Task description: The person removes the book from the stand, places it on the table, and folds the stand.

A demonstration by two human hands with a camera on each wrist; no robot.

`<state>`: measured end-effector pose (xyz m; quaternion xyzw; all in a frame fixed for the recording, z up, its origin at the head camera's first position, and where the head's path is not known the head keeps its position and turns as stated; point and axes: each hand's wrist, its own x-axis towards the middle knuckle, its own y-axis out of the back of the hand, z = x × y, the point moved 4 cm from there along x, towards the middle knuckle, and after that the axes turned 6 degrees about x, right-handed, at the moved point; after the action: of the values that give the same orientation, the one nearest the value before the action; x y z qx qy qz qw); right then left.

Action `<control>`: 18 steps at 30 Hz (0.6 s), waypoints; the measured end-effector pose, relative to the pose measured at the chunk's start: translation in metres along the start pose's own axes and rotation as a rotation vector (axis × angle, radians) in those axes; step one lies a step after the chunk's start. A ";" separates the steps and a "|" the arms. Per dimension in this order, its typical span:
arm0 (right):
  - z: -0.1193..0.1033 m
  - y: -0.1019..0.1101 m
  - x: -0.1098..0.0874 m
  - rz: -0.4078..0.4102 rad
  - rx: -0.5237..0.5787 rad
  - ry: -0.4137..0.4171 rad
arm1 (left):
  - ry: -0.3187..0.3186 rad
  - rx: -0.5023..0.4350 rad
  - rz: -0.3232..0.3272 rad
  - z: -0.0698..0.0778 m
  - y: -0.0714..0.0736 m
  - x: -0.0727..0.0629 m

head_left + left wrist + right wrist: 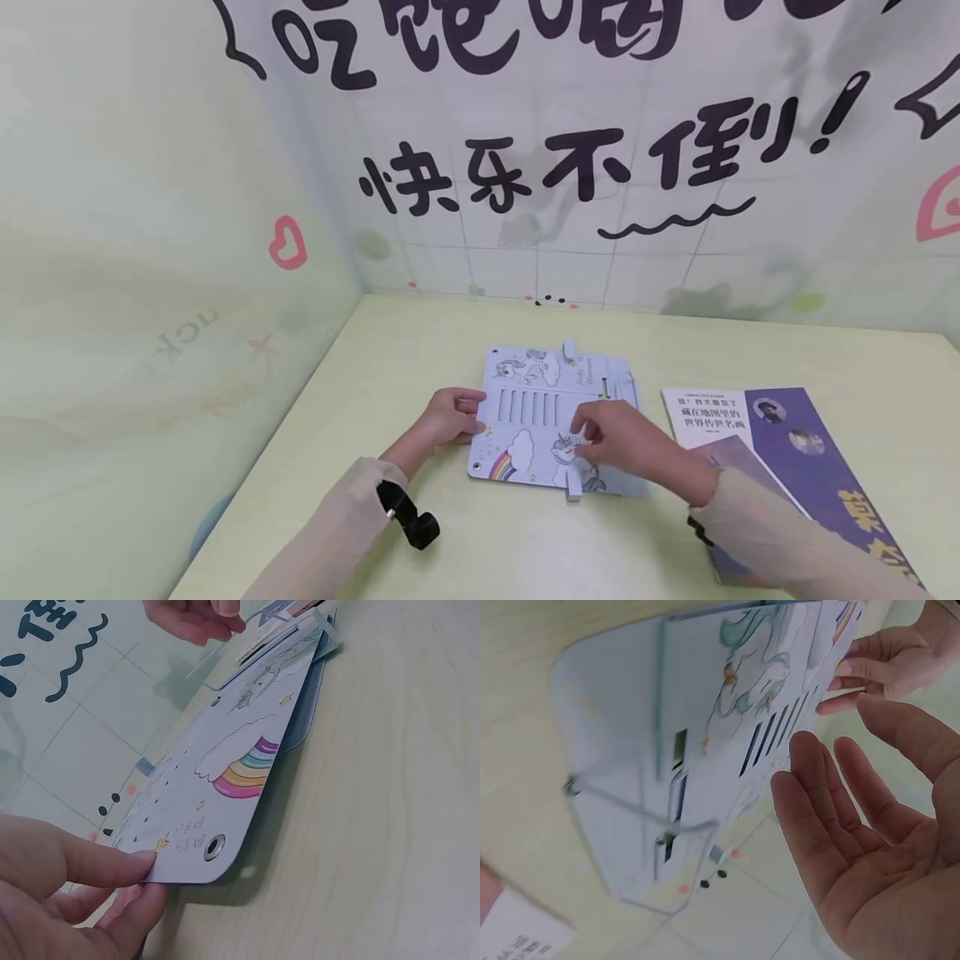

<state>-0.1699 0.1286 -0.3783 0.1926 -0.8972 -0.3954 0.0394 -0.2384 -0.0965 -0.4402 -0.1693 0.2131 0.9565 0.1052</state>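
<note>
A white folding book stand (525,412), printed with unicorns, clouds and a rainbow, lies nearly flat on the table. It has a row of slots in its middle and two small page clips (573,483) along one side. My left hand (448,417) pinches its left edge, thumb on top and fingers beneath, near the corner eyelet (215,847). In the left wrist view that edge is raised above its shadow. Over the stand's right part hovers my right hand (889,825), fingers loosely bent and holding nothing. A bent wire support (641,806) sticks out from the stand's right end.
To the right of the stand lie a purple and white book (810,450) and a smaller pinkish book (738,467) partly under the right forearm. A printed wall sheet (495,275) borders the table at the back, another curtain-like sheet (225,350) at the left.
</note>
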 end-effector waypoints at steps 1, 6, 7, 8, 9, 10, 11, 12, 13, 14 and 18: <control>0.006 0.005 -0.003 0.018 0.000 -0.004 | -0.001 0.001 -0.002 0.000 0.000 0.000; 0.033 0.024 -0.020 0.106 0.003 -0.025 | 0.000 0.001 -0.005 -0.001 0.001 0.000; 0.038 0.027 -0.023 0.124 0.004 -0.033 | -0.003 -0.001 -0.007 -0.002 0.001 0.000; 0.042 0.029 -0.026 0.140 0.008 -0.043 | -0.002 -0.005 -0.007 -0.002 0.001 0.000; 0.047 0.030 -0.028 0.155 0.008 -0.048 | -0.004 -0.009 -0.009 -0.003 0.001 0.000; 0.050 0.031 -0.030 0.167 0.009 -0.050 | -0.006 -0.013 -0.011 -0.003 0.001 0.001; 0.053 0.032 -0.033 0.172 0.010 -0.046 | -0.006 -0.014 -0.012 -0.003 0.001 0.001; 0.056 0.032 -0.035 0.174 0.013 -0.044 | -0.008 -0.012 -0.013 -0.003 0.001 0.001; 0.058 0.032 -0.036 0.172 0.016 -0.040 | -0.004 -0.012 -0.012 -0.002 0.001 0.001; 0.060 0.031 -0.038 0.170 0.020 -0.033 | -0.003 -0.010 -0.011 -0.002 0.002 0.001; 0.066 0.028 -0.041 0.160 0.037 -0.012 | -0.005 -0.004 -0.014 -0.001 0.002 0.001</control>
<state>-0.1550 0.2067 -0.3996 0.1185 -0.9172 -0.3752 0.0621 -0.2392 -0.0985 -0.4410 -0.1688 0.2096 0.9566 0.1121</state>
